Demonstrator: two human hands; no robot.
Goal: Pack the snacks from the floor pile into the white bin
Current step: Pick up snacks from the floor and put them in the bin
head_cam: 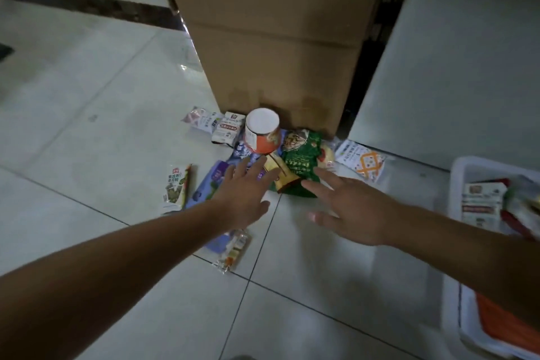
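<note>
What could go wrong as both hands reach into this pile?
The orange cup sits tilted on top of other packets; pulling the green bag beside it may topple it or send it rolling. The green-and-white packet lies apart on the left and could be missed.

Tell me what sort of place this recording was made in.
Probably a storeroom or a home's back room, dimly lit: glossy tiled floor, a tall cardboard carton, and loose snack packets piled at its foot near a white bin.
</note>
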